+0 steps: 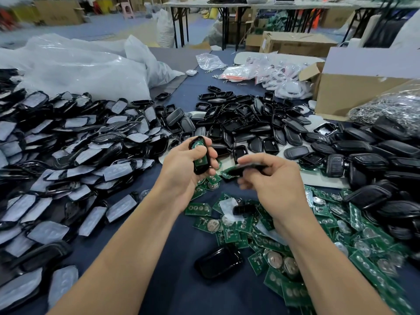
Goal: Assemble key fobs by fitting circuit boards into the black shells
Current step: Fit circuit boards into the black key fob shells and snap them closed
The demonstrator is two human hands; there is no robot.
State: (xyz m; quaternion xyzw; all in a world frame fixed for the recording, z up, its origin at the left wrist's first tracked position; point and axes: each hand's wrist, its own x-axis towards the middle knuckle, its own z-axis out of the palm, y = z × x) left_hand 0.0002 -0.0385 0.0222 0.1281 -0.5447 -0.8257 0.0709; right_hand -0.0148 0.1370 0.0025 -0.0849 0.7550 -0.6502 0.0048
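Table (172, 289): dark cloth, fills the frame.
Padded shells (68, 155): heap at left.
Empty shells (245, 123): pile, upper centre.
Boards (329, 235): green spread, lower right.
Left hand (186, 176): wrapped round a shell (198, 171) at centre, with a board (203, 160) inside it.
Right hand (277, 180): pinches a blurred dark piece (247, 168).
Handling: the shell is probably light, stiff and slippery, so grip its long edges. The board is likely fragile, so hold it by the rim.
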